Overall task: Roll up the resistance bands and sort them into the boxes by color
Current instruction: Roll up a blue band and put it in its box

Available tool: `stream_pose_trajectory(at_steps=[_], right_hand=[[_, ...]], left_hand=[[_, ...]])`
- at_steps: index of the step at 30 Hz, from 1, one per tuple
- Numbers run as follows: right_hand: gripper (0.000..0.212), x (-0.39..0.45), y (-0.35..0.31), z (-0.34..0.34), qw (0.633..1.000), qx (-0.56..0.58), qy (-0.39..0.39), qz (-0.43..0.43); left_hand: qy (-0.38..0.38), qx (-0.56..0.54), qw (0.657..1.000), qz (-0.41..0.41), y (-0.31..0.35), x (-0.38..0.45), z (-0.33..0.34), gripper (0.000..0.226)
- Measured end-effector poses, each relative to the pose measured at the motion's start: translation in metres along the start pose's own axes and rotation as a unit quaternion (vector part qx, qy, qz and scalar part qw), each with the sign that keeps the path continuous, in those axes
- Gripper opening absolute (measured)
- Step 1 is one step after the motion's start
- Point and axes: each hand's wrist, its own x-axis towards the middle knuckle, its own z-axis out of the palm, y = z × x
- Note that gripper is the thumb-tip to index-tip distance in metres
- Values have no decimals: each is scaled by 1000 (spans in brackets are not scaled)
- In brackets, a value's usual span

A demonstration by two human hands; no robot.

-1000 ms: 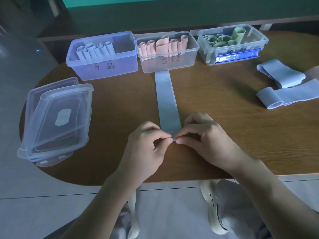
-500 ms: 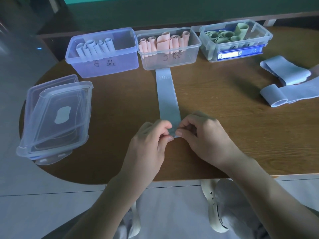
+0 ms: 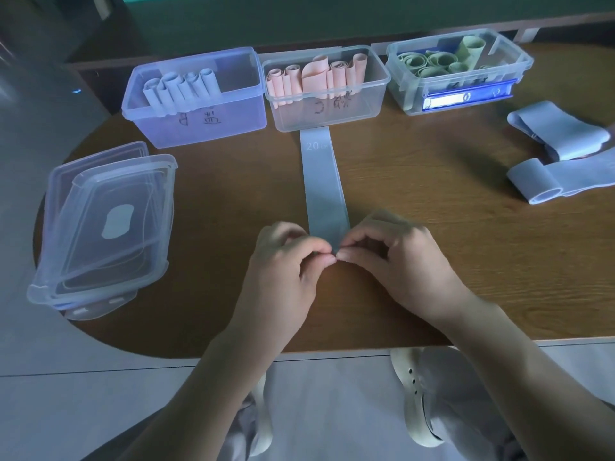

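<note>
A blue resistance band (image 3: pixel 322 181) marked "20" lies flat on the wooden table (image 3: pixel 432 247), running from the pink box toward me. My left hand (image 3: pixel 286 261) and my right hand (image 3: pixel 396 254) both pinch its near end, fingertips meeting over the first small roll. At the back stand three boxes: a blue box (image 3: pixel 196 98) with rolled blue bands, a clear box (image 3: pixel 326 91) with pink rolls, and a clear box (image 3: pixel 456 71) with green rolls.
A stack of clear lids (image 3: pixel 106 224) sits at the table's left edge. Two loose blue bands (image 3: pixel 559 134) (image 3: pixel 545 181) lie at the far right. My legs and white shoes (image 3: pixel 419 394) show below the table's near edge.
The hands have crept a little further up the band, rolling its near end; the flat part looks slightly shorter. Nothing else on the table moved.
</note>
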Motion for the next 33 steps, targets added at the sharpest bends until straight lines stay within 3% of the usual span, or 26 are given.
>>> stream_pose_trajectory(at_steps=[8,14,20,24,28,33], right_hand=[[2,4,2,2,1000,-11,5,7],[6,8,5,4,1000,-24,6,14],[12,10,3,10,995,-64,79,10],[9,7,4,6,998,-25,26,-46],[6,8,7,7,999,-14,23,-34],[7,12,9,10,999,-33,35,-19]], left_hand=[[17,-2,1000,-25,-4,7,4,19],[18,9,999,40,-2,6,4,5],[15,40,998,41,-2,9,7,9],[12,10,1000,12,-7,14,7,6],[21,-25,999,-29,-4,17,5,8],[20,17,999,21,-1,14,6,3]])
